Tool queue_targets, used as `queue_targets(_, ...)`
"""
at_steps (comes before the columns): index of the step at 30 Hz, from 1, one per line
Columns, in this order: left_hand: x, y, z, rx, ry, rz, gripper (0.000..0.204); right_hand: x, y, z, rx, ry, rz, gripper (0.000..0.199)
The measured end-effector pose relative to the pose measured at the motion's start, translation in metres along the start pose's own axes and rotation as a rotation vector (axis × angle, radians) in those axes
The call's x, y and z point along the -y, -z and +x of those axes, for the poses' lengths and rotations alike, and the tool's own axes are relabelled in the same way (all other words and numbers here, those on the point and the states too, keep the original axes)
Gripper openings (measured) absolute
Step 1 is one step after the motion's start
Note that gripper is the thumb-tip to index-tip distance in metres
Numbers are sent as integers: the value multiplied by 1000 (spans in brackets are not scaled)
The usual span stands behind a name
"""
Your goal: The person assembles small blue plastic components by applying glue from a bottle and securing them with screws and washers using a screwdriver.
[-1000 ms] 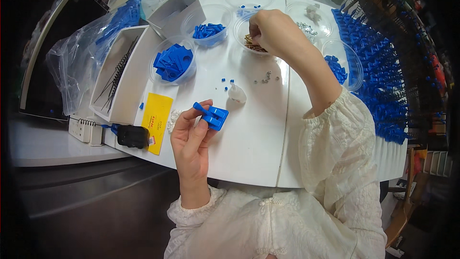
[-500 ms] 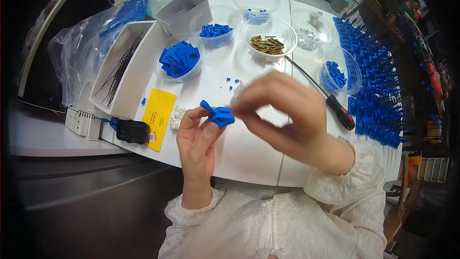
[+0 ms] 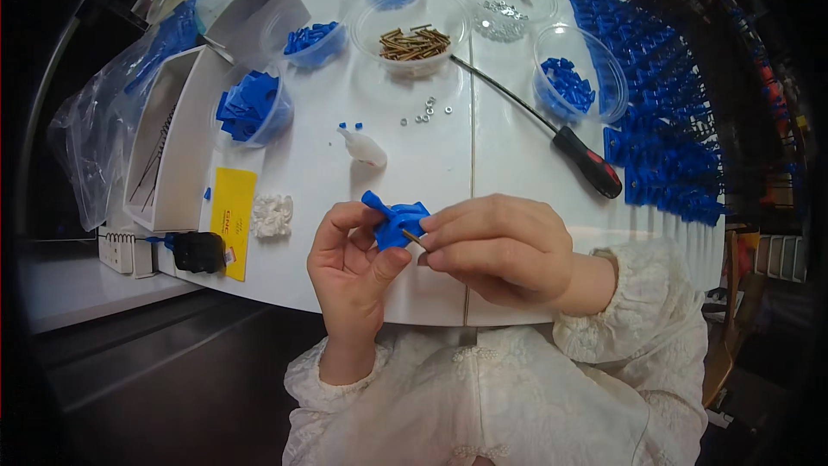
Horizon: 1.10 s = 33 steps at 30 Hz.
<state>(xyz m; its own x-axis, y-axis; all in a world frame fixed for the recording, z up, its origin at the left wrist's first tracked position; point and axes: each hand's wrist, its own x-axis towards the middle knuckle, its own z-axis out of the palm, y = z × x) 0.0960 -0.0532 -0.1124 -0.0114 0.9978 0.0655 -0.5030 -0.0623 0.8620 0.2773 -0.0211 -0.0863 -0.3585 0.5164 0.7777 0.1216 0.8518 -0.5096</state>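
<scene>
My left hand [image 3: 349,261] grips a small blue plastic part [image 3: 395,220] over the near edge of the white table [image 3: 431,173]. My right hand [image 3: 496,246] pinches a thin brass screw [image 3: 415,240] and its tip touches the blue part. Both hands meet just in front of my chest. The far end of the screw is hidden inside my right fingers.
A clear bowl of brass screws [image 3: 412,43] stands at the back, with bowls of blue parts [image 3: 252,108] [image 3: 569,85] to either side. A red-and-black screwdriver [image 3: 586,161] lies to the right. Rows of assembled blue pieces [image 3: 668,121] fill the right edge. White trays [image 3: 177,151] stand left.
My right hand came back from the bowl of brass screws to the blue part, now holding a screw against it. My left hand kept hold of the blue part.
</scene>
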Motion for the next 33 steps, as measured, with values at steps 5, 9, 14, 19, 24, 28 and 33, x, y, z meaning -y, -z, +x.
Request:
queue_targets(5, 2, 0, 1, 2, -16, 27, 43, -4, 1, -4, -21, -21, -45, 23)
queue_targets(9, 0, -6, 0, -7, -3, 33, 45, -7, 0, -7, -12, -18, -40, 22)
queue_targets(14, 1, -4, 1, 27, -14, 91, 44, -13, -9, -11, -123, -12, -58, 18)
queue_targets(19, 3, -4, 0, -8, -26, 224, 51, -14, -11, -13, -142, -54, -73, 17)
queue_targets(24, -1, -4, 0, -48, 45, 108, 41, -18, -14, -14, -152, -64, -47, 17)
queue_targets(28, -4, 3, 4, 1, 96, 181, 42, -17, -13, -13, -159, -38, -50, 17)
queue_targets(33, -8, -2, 5, 135, 167, 132, 51, -18, -12, -13, -107, -24, -6, 18)
